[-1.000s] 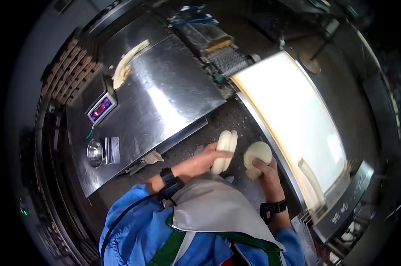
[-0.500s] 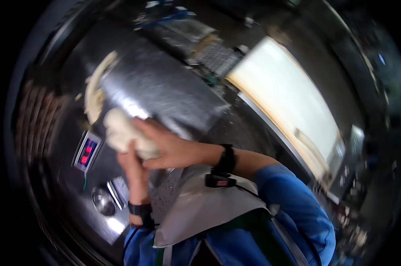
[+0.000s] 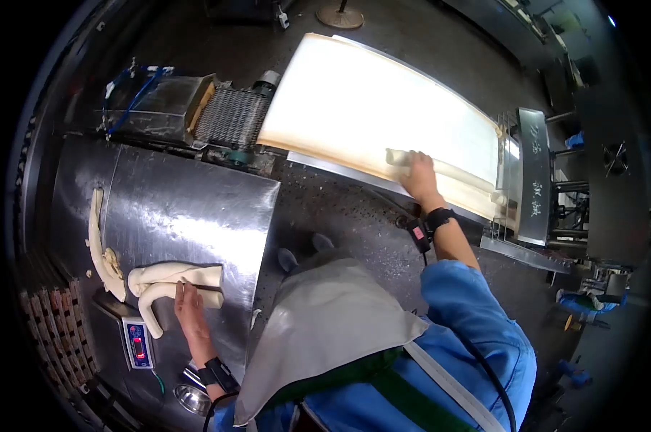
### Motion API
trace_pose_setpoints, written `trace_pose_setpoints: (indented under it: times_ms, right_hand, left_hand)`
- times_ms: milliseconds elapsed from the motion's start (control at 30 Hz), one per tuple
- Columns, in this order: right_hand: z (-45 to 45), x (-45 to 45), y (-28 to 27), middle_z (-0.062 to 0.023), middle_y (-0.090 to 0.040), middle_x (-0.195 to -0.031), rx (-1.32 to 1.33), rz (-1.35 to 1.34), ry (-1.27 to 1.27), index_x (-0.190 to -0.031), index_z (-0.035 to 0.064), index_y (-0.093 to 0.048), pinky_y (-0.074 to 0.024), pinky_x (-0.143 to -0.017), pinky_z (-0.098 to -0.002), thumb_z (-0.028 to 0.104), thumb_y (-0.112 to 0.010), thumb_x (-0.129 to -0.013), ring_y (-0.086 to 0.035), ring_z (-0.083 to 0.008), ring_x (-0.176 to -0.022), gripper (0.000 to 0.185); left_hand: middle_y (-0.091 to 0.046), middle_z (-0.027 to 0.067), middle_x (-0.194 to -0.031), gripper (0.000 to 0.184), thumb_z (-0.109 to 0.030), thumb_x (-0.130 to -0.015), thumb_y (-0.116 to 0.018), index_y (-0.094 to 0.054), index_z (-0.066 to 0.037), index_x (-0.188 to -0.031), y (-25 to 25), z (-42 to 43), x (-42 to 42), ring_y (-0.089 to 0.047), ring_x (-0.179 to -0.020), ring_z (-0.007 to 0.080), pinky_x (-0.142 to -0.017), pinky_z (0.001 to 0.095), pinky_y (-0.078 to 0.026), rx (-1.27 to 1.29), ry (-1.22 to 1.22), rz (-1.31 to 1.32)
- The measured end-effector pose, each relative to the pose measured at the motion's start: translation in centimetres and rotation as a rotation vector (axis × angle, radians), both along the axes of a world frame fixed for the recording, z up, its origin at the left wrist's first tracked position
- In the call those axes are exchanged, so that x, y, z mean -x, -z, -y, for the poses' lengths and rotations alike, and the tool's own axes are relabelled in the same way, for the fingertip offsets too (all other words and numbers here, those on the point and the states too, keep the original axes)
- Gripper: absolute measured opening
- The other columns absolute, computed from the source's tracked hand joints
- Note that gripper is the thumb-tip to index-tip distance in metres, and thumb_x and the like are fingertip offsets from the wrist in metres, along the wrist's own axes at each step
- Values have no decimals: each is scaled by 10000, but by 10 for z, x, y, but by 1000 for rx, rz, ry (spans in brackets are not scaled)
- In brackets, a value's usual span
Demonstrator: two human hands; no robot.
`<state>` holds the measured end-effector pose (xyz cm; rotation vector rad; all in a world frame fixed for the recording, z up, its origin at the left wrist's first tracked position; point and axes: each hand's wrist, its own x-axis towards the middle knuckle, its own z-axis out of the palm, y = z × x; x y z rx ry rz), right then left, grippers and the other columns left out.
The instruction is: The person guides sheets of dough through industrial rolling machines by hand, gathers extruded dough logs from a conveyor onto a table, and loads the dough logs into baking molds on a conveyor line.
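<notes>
On the steel table lie thick pale dough rolls (image 3: pixel 174 275), side by side, one bent toward the scale. My left hand (image 3: pixel 190 313) rests its outstretched fingers on the near roll. A long dough strip (image 3: pixel 469 180) runs along the near side of the white belt (image 3: pixel 376 93). My right hand (image 3: pixel 421 180) reaches over that strip near its left end, fingers across it; the underside of the grip is hidden. Farther left on the table is a thin dough length (image 3: pixel 97 237) with torn scraps beside it.
A digital scale (image 3: pixel 138 344) with a red display stands near the left hand, and a metal bowl (image 3: pixel 192 398) lies below it. Slatted trays (image 3: pixel 55 331) are stacked at the left. A mesh conveyor (image 3: pixel 232 115) adjoins the belt; machinery (image 3: pixel 534 180) stands at its right end.
Earlier both hands held a lump of dough together above the table. Now they are apart: the left on the table's dough, the right out on the belt. The view has turned rightward.
</notes>
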<state>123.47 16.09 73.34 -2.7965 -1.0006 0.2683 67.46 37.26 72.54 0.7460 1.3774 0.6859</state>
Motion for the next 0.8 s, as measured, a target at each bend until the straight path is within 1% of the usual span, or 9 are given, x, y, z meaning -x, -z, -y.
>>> trace_pose_setpoints:
  times_ms: [133,200,267,400,500,633,733,767,800]
  right_hand:
    - [41,-49,16,-175,-529,-1244,125,-48,132,-1267,62,-477,-409,-976,-491,103,-641,-715,-458,-371,-1192,578]
    - [47,-60,14,-72,-469,-1353,213,-39,1,-1328,143,-437,-360,-980,-593,105,-600,-769,-432,-329,-1243,584]
    - [59,-73,21,-46,-471,-1358,261,-9,36,-1330,165,-444,-329,-963,-645,116,-596,-785,-427,-299,-1259,568]
    - [70,-87,27,-71,-510,-1281,260,30,49,-1256,156,-507,-376,-941,-591,154,-624,-782,-452,-301,-1220,488]
    - [49,-79,16,-120,-550,-1096,312,43,-43,-1026,119,-614,-461,-852,-484,195,-689,-734,-508,-294,-1082,311]
    - [41,-63,13,-135,-580,-1066,240,4,-102,-1022,111,-638,-482,-833,-468,293,-780,-657,-518,-347,-1042,431]
    - [47,-69,35,-176,-610,-912,-15,-45,-192,-966,36,-631,-440,-873,-449,142,-745,-594,-510,-375,-1000,404]
    - [46,-59,24,-185,-623,-876,-276,-68,-231,-941,11,-620,-449,-846,-438,93,-740,-562,-546,-364,-965,406]
    - [35,-53,9,-195,-633,-875,-306,-271,-151,-920,0,-602,-477,-784,-411,75,-735,-560,-595,-341,-866,391]
  left_hand:
    - [-580,49,-1222,510,-167,-893,-621,-466,-55,-1366,-34,34,-53,-508,-1133,125,-986,307,-327,-92,30,-8]
    - [-593,49,-1210,468,-164,-897,-614,-499,-67,-1340,-22,37,-54,-509,-1138,128,-983,302,-325,-102,42,-28]
    - [-605,50,-1198,429,-160,-900,-607,-532,-79,-1315,-12,41,-42,-511,-1143,130,-980,297,-324,-107,58,-60]
    - [-583,52,-1253,424,-164,-902,-597,-529,-102,-1316,-4,50,-15,-488,-1186,142,-1000,360,-312,-110,-2,-117]
    - [-583,49,-1248,428,-160,-903,-598,-523,-101,-1321,11,68,10,-500,-1174,150,-981,358,-335,-253,10,-234]
    - [-597,42,-1206,435,-117,-888,-619,-523,-62,-1309,20,94,35,-542,-1062,131,-899,299,-390,-441,43,-378]
    - [-588,24,-1216,409,-150,-892,-626,-542,-75,-1285,-4,114,16,-523,-1080,121,-916,296,-384,-244,-172,-301]
    - [-585,18,-1219,401,-161,-894,-628,-549,-80,-1278,-11,121,9,-517,-1086,117,-922,296,-381,-202,-245,-279]
    - [-582,12,-1222,392,-172,-895,-630,-555,-84,-1270,-17,126,5,-511,-1092,114,-928,295,-379,-180,-314,-272]
